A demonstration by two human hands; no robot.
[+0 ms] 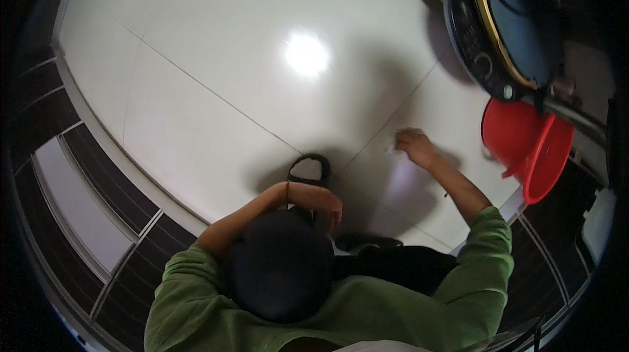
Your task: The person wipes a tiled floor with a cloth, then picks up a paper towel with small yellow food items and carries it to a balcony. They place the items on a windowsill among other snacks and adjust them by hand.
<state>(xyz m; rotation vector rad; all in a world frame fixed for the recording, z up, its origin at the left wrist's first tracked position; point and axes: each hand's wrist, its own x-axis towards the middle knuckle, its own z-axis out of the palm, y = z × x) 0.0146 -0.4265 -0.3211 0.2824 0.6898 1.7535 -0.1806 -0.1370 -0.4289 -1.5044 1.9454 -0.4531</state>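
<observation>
My left hand [322, 203] hangs bent at the wrist in front of my dark-clad knee [282, 263], fingers pointing down, with nothing seen in it; its finger spread is hard to judge. Out to the right, my right hand [415, 147] is held over the pale tiled floor [221, 57] with its fingers bent together. A small whitish thing [391, 148] shows at its fingertips, blurred, and I cannot tell what it is or whether it is gripped. Below my left wrist, a dark sandal [309, 168] is on one foot.
A red plastic bucket or basin [516, 131] stands at the right. Above it is a round dark appliance [479, 52] with a control panel. Dark cabinet fronts [142, 258] line the left side, and more [545, 239] stand at the lower right. Another dark sandal [368, 242] lies near my legs.
</observation>
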